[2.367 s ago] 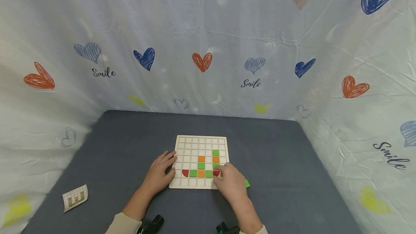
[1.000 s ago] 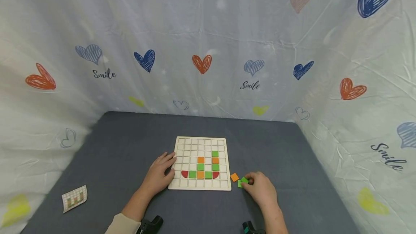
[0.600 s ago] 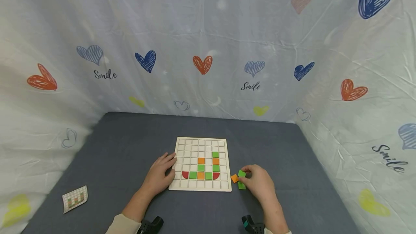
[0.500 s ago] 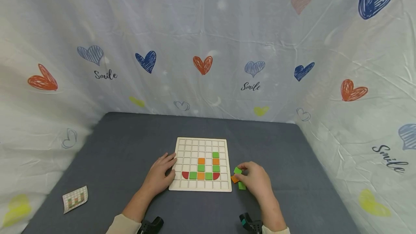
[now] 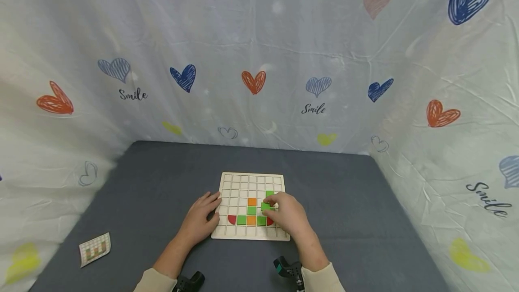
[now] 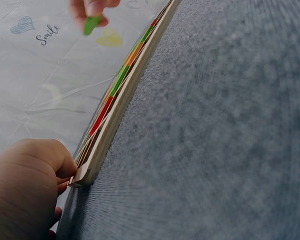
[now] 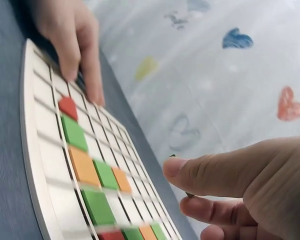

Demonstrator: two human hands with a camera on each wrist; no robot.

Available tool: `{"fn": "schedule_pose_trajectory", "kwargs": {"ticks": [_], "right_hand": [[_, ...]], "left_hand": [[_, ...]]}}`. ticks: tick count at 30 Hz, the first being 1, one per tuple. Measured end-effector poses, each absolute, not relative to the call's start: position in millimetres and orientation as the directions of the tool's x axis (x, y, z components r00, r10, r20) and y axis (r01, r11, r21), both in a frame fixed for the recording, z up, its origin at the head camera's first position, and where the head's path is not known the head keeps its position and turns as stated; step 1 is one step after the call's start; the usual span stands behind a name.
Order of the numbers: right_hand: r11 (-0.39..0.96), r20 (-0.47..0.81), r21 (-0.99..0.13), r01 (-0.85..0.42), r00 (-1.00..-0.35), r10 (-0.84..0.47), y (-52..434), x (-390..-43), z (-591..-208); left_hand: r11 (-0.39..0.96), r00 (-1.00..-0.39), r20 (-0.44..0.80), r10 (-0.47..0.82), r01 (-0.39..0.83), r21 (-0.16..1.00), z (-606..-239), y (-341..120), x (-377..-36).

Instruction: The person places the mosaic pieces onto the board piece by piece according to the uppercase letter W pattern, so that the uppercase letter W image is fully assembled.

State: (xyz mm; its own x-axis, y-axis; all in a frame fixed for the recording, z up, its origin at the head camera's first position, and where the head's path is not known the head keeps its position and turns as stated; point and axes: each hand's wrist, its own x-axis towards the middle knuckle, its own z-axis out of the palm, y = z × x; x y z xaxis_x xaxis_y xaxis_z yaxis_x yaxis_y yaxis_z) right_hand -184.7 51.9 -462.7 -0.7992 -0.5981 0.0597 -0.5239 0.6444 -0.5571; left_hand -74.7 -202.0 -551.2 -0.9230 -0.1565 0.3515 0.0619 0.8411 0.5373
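My right hand [image 5: 285, 214] is over the right side of the grid board [image 5: 227, 233], pinching a green square tile [image 5: 265, 206] between thumb and fingertips — a closed grip on the tile, held just above the cells. The left wrist view shows the same tile [image 6: 91, 24] clear of the board surface, not seated. I reckon it's carried edge-down so it can drop straight into a cell.

My left hand [image 5: 201, 216] lies flat against the board's left edge, fingers relaxed and straight, tips on the frame; from the right wrist view those fingers [image 7: 75, 47] press the near-left cells. That looks like bracing, keeping the board from sliding on the grey worktop [image 5: 154, 179].

Already seated: a near row of red, green and orange pieces, with an orange tile [image 5: 252, 202] and a green one [image 5: 252, 211] stacked above it in the middle.

Room to move: the far rows and the left columns of the board are open cells. The pattern card [image 5: 94, 248] sits well apart at the near left. The heart-print sheet [image 5: 259, 57] walls in the far and side edges of the worktop.
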Motion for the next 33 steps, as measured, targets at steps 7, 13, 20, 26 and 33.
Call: {"fn": "schedule_pose_trajectory", "kwargs": {"ticks": [7,13,20,26,33], "right_hand": [[0.605,0.05,-0.568,-0.558,-0.757,-0.652,20.2,-178.5,-461.3],[0.592,0.05,-0.529,-0.608,-0.719,-0.694,-3.3,-172.8,-462.0],[0.616,0.039,-0.414,-0.67,-0.689,-0.723,-27.7,-171.9,-476.0],[0.619,0.007,-0.414,-0.667,-0.682,-0.731,-38.9,-172.4,-486.8],[0.658,-0.029,-0.408,-0.633,-0.712,-0.702,-44.1,-173.6,-487.9]], "left_hand": [[0.841,-0.923,0.354,-0.15,0.069,0.537,-550.8,-202.3,-74.3],[0.85,-0.919,0.366,-0.149,0.07,0.522,-551.6,-202.8,-75.1],[0.849,-0.911,0.386,-0.143,0.088,0.521,-552.7,-205.0,-76.2],[0.852,-0.913,0.387,-0.13,0.097,0.515,-554.5,-205.7,-75.4],[0.851,-0.906,0.405,-0.125,0.111,0.513,-554.4,-204.4,-75.3]]}}
